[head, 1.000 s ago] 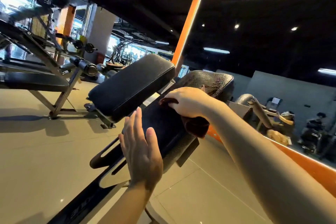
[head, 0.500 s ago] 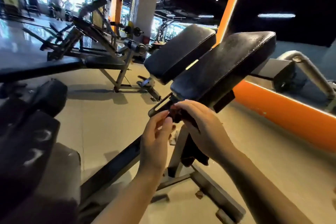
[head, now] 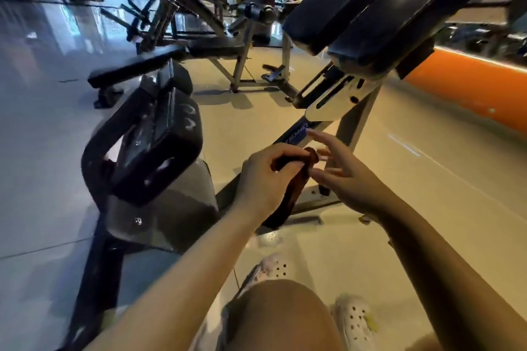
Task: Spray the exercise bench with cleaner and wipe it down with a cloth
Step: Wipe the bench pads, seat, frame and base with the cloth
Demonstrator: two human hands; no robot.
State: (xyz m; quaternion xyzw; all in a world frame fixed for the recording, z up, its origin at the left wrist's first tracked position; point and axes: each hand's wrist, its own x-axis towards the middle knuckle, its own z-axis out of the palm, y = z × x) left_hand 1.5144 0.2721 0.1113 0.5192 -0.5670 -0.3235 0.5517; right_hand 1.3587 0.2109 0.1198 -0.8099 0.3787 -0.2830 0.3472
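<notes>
- While the person crouches low, left hand (head: pixel 263 179): fingers curled round a dark brown cloth (head: pixel 288 196), which hangs below the fist.
- Right hand (head: pixel 342 174): fingers spread and loose, fingertips just beside the cloth's top edge, gripping nothing.
- Exercise bench (head: pixel 399 8): black pads tilted, raised above both hands, apart from the cloth.
- White perforated clogs (head: pixel 355 322): on beige floor.

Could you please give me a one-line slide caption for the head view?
Left hand grips a brown cloth while the open right hand hovers beside it, below the bench pad.
</notes>
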